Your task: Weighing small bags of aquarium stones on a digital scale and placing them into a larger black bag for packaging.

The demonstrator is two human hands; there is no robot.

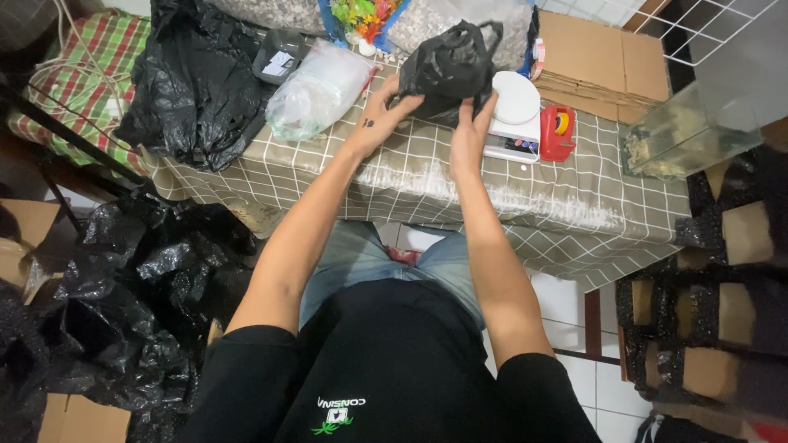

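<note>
Black plastic bag (447, 70), gripped between left hand (386, 111) and right hand (469, 131), beside white scale (515, 111)

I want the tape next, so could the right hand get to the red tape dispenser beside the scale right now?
Probably not right away: the right hand is gripping the black plastic bag together with the left hand. The red tape dispenser lies uncovered just beyond the white scale, so the path looks free once the bag is released.

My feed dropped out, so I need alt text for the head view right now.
Both hands, the left hand and the right hand, grip a small black plastic bag above a table with a checked cloth. A white scale sits just right of the bag, a clear plastic bag to its left.
</note>
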